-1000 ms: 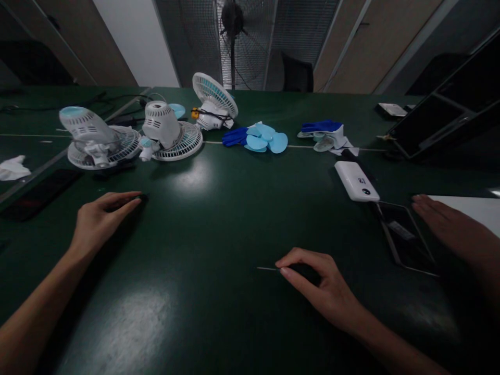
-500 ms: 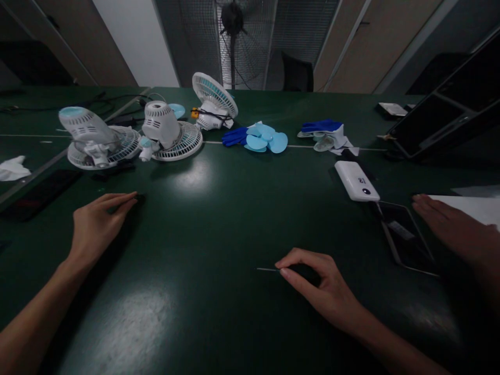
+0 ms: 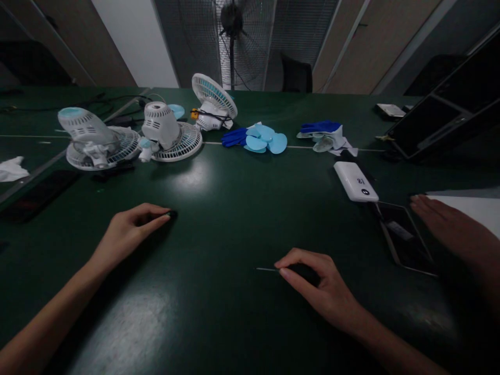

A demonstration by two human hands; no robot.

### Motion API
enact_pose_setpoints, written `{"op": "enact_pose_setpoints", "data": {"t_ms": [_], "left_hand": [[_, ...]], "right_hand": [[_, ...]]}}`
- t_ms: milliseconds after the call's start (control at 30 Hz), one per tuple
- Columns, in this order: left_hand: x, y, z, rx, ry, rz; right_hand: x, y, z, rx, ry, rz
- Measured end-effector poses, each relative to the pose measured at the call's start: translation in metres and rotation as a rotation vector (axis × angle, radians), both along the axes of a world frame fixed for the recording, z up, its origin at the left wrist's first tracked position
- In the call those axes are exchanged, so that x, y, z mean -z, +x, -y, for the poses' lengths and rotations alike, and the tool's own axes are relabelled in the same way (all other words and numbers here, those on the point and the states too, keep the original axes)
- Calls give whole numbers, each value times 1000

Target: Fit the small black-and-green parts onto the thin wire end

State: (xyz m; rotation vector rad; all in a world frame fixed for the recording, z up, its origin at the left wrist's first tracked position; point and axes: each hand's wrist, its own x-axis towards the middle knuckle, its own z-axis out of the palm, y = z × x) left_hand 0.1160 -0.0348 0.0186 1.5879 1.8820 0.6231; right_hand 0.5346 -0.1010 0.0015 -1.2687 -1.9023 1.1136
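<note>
Between thumb and fingertips, my left hand point(image 3: 135, 229) pinches a small black piece point(image 3: 172, 214) just above or on the green table point(image 3: 219, 224); its kind is too small to make out. My right hand point(image 3: 316, 281) rests on the table, closed around a screwdriver point(image 3: 266, 269). The thin metal shaft points left, and the dark handle is mostly inside the palm. Beyond my left hand, two white fan units point(image 3: 162, 127) lie face down on their grilles, and another white fan point(image 3: 214, 101) leans tilted farther back.
Light-blue fan blades point(image 3: 266, 138) and gloves point(image 3: 326, 136) lie across the middle back. At right are a white power bank point(image 3: 355, 181), a phone point(image 3: 406, 237), another person's hand point(image 3: 449, 224) and a large black frame point(image 3: 449, 104). A dark phone-like slab point(image 3: 41, 195) lies left.
My left hand has moved right and slightly nearer, carrying the small black piece, which now shows at its fingertips. My right hand with the screwdriver stays nearly still.
</note>
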Motion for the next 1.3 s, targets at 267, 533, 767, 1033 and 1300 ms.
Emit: {"op": "enact_pose_setpoints", "data": {"t_ms": [267,533,767,1033,1300], "left_hand": [[21,120,34,698,141,163],[25,136,39,767,179,182],[26,136,40,775,158,158],[21,137,39,820,153,140],[21,138,39,835,141,125]], "right_hand": [[-1,-1,-1,-28,8,-27],[2,0,-3,-47,15,-42],[0,-3,-3,-95,36,-53],[1,-5,-3,-72,31,-120],[3,-3,-4,-33,2,-185]]}}
